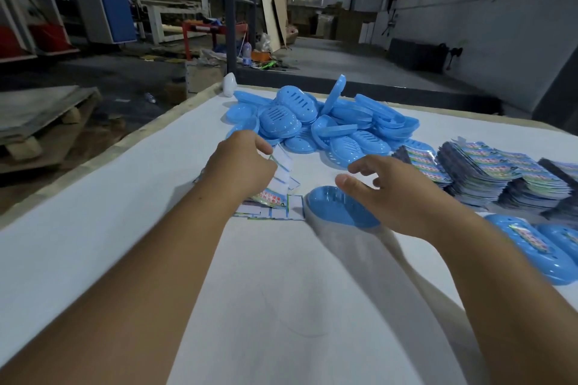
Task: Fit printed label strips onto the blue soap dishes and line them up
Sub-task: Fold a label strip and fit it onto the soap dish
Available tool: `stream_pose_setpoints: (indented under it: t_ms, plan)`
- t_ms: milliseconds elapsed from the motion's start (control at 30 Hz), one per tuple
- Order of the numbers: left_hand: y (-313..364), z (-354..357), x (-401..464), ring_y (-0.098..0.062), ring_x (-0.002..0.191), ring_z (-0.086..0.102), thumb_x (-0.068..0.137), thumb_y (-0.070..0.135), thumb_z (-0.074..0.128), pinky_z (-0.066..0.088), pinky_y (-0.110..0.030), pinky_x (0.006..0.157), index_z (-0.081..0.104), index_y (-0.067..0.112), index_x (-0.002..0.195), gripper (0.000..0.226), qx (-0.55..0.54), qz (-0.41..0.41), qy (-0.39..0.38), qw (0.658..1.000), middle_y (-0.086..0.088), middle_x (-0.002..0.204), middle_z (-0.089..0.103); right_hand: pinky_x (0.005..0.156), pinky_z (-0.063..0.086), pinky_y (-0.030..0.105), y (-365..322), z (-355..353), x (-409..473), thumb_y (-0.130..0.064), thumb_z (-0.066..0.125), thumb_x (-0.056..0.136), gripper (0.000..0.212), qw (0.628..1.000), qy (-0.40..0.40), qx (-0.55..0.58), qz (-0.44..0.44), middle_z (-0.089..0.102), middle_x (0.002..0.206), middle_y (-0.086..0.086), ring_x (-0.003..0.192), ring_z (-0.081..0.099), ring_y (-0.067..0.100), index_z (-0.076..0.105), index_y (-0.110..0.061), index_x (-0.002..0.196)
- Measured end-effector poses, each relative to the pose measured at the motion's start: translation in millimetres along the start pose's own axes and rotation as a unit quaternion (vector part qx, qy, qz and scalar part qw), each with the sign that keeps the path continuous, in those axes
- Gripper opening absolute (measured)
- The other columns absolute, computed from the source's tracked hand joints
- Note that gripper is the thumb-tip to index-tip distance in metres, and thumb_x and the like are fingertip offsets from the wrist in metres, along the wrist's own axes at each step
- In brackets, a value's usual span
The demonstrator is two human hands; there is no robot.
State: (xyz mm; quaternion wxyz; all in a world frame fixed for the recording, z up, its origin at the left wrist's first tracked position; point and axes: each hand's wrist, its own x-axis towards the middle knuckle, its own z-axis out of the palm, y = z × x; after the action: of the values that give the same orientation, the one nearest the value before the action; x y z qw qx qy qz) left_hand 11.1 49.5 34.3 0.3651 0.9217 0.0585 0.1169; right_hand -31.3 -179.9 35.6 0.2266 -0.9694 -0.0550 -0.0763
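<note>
My left hand (242, 162) hangs over the white table (93, 244), its fingers curled down around a printed label strip (283, 170) whose white back bends upward beyond the knuckles; more strips (269, 211) lie flat on the table just below it. My right hand (403, 197) hovers above a single blue soap dish (331, 203) (hollow side up, slots visible), with thumb and fingers spread and loosely bent, gripping nothing; whether the palm touches the dish I cannot tell. Beyond both hands sits a loose heap of blue soap dishes (322, 122), one standing on edge. To the right, stacks of printed labels (488, 175) fan out in rows. At the right edge lie two labelled dishes (528, 247), side by side, each with a strip along its top. A small white object (230, 84) stands at the table's far corner.
</note>
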Motion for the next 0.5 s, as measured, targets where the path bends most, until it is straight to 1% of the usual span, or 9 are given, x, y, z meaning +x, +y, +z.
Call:
stream_pose_setpoints:
  t_ms: [33,67,133,233,267,333,367,433,500]
  plan:
    - [1,1,1,-0.018,0.096,0.063,0.085,0.028,0.073,0.052,-0.034,0.088,0.064,0.031,0.097,0.015,-0.049,0.005,-0.001,0.999,0.005,0.099,0.067,0.09,0.044,0.032,-1,1,0,-0.067,0.053,0.09,0.054,1.0,0.01,0.004,-0.007,0.061,0.129,-0.007,0.112,0.058,0.013,0.06,-0.031,0.13]
    - [3,2,0,-0.015,0.092,0.065,0.086,0.03,0.073,0.053,-0.032,0.086,0.064,0.029,0.094,0.012,-0.097,0.011,-0.004,0.995,0.008,0.093,0.068,0.087,0.043,0.03,-3,2,0,-0.064,0.056,0.09,0.051,1.0,0.02,0.011,-0.013,0.062,0.125,-0.009,0.109,0.057,0.011,0.061,-0.031,0.129]
    - [7,3,-1,-0.006,0.082,0.064,0.087,0.033,0.075,0.051,-0.026,0.075,0.068,0.027,0.091,0.01,-0.18,0.022,-0.008,0.983,0.013,0.085,0.068,0.084,0.043,0.028,-6,4,0,-0.06,0.06,0.09,0.047,0.998,0.041,0.034,-0.02,0.063,0.118,-0.013,0.103,0.057,0.007,0.062,-0.031,0.126]
    - [13,8,-5,-0.005,0.07,0.064,0.087,0.037,0.074,0.049,-0.025,0.065,0.075,0.018,0.085,0.018,-0.26,0.021,-0.034,0.965,0.002,0.078,0.075,0.085,0.052,0.032,-11,6,3,-0.051,0.068,0.09,0.043,0.991,0.037,0.128,-0.017,0.07,0.102,-0.014,0.094,0.064,0.007,0.061,-0.028,0.125]
    - [16,10,-7,-0.003,0.064,0.062,0.088,0.037,0.074,0.048,-0.023,0.062,0.075,0.02,0.083,0.018,-0.278,0.017,-0.045,0.959,0.003,0.076,0.075,0.079,0.054,0.032,-11,7,4,-0.047,0.071,0.09,0.041,0.985,0.028,0.171,-0.011,0.074,0.094,-0.013,0.088,0.067,0.005,0.06,-0.028,0.125]
    - [19,14,-10,0.0,0.057,0.058,0.088,0.038,0.074,0.046,-0.022,0.061,0.076,0.021,0.08,0.019,-0.298,0.017,-0.067,0.952,0.007,0.067,0.072,0.061,0.049,0.025,-10,8,6,-0.037,0.074,0.09,0.037,0.973,0.018,0.231,-0.002,0.075,0.08,-0.014,0.069,0.066,0.001,0.059,-0.028,0.123]
    - [20,16,-10,0.0,0.056,0.057,0.087,0.039,0.074,0.046,-0.024,0.063,0.077,0.02,0.081,0.02,-0.301,0.018,-0.076,0.95,0.009,0.066,0.07,0.055,0.046,0.023,-8,8,7,-0.033,0.075,0.091,0.036,0.968,0.019,0.25,0.0,0.075,0.076,-0.013,0.064,0.064,0.003,0.059,-0.028,0.123]
    - [21,18,-11,-0.001,0.057,0.059,0.087,0.042,0.074,0.046,-0.026,0.064,0.077,0.021,0.081,0.023,-0.3,0.016,-0.08,0.95,0.011,0.067,0.07,0.048,0.043,0.019,-6,8,9,-0.029,0.074,0.092,0.035,0.962,0.031,0.272,0.005,0.074,0.074,-0.013,0.059,0.061,0.005,0.057,-0.027,0.123]
    - [22,18,-12,0.003,0.054,0.059,0.089,0.041,0.072,0.045,-0.021,0.057,0.076,0.019,0.078,0.025,-0.285,0.012,-0.08,0.955,0.014,0.065,0.07,0.042,0.04,0.016,-3,6,10,-0.027,0.072,0.094,0.035,0.959,0.049,0.279,0.012,0.073,0.072,-0.017,0.051,0.055,0.003,0.054,-0.028,0.123]
